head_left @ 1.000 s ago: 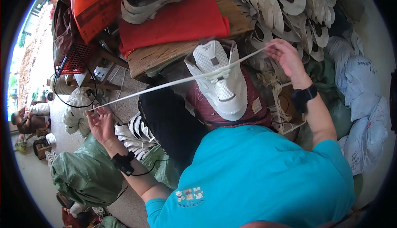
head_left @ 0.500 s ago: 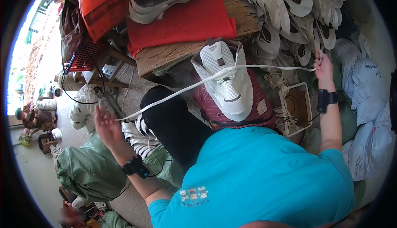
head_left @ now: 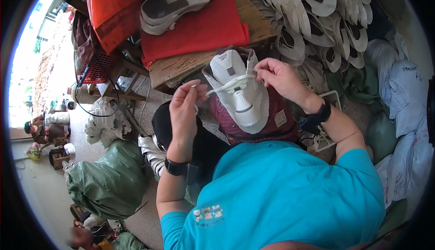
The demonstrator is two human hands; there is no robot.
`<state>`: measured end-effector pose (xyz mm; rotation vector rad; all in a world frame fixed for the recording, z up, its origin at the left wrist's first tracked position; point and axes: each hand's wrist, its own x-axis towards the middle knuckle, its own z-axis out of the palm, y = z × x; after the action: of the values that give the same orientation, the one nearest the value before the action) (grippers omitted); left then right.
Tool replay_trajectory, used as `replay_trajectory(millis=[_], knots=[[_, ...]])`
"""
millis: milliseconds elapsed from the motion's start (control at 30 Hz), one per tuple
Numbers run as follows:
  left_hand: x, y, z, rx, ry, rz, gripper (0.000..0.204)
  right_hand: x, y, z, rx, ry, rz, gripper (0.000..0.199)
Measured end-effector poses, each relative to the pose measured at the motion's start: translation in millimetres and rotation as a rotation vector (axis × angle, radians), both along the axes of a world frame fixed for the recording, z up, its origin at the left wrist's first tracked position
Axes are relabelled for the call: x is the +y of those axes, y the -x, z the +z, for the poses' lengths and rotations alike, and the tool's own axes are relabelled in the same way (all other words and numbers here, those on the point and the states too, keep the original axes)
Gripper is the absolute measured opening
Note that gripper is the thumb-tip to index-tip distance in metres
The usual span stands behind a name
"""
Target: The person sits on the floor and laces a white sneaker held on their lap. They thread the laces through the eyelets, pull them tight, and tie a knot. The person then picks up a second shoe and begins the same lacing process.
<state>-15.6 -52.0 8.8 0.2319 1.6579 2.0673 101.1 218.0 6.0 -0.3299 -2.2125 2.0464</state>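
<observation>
A white shoe upper [head_left: 251,114] with a perforated tongue lies on my lap, its toe toward me. Across its throat runs a white shoelace [head_left: 232,86]. My left hand [head_left: 183,107] is beside the upper's left edge, thumb and fingertips pinched on one part of the lace, a pale end showing above the fingertips. At the opposite edge, my right hand [head_left: 282,80] is pinched on the lace close to the eyelets. Beneath the upper rests a dark red striped cushion or cloth [head_left: 272,130].
Ahead stands a wooden bench [head_left: 167,73] with a red cloth [head_left: 217,28] and stacked shoe uppers [head_left: 172,7] on it. More uppers [head_left: 312,23] hang in rows at the far right. Green sacks [head_left: 106,177] lie left, pale bags [head_left: 403,96] right.
Both hands have come inward from wide apart to either side of the upper. The lace, earlier stretched straight between them, now lies across the throat with its ends drawn in.
</observation>
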Motion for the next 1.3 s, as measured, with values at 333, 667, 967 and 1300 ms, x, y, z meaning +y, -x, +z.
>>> replay_trajectory(millis=[333, 667, 967, 1300], knots=[[18.0, -10.7, -6.5, -0.009, 0.061, 0.017, 0.021, 3.8, 5.0, 6.6, -0.037, -0.161, -0.021, 0.013], [17.4, -24.7, -16.0, -0.046, 0.139, -0.100, 0.021, -10.7, 15.2, 37.3, 0.308, -1.037, 0.021, 0.014], [22.0, -17.0, -26.5, -0.065, 0.148, -0.070, 0.013, -5.1, 28.7, 42.8, 0.355, -1.180, 0.269, 0.011], [24.5, 8.9, 4.3, 0.998, 0.747, -0.222, 0.008, 1.5, 40.7, 84.9, 0.281, -1.274, 0.556, 0.024]])
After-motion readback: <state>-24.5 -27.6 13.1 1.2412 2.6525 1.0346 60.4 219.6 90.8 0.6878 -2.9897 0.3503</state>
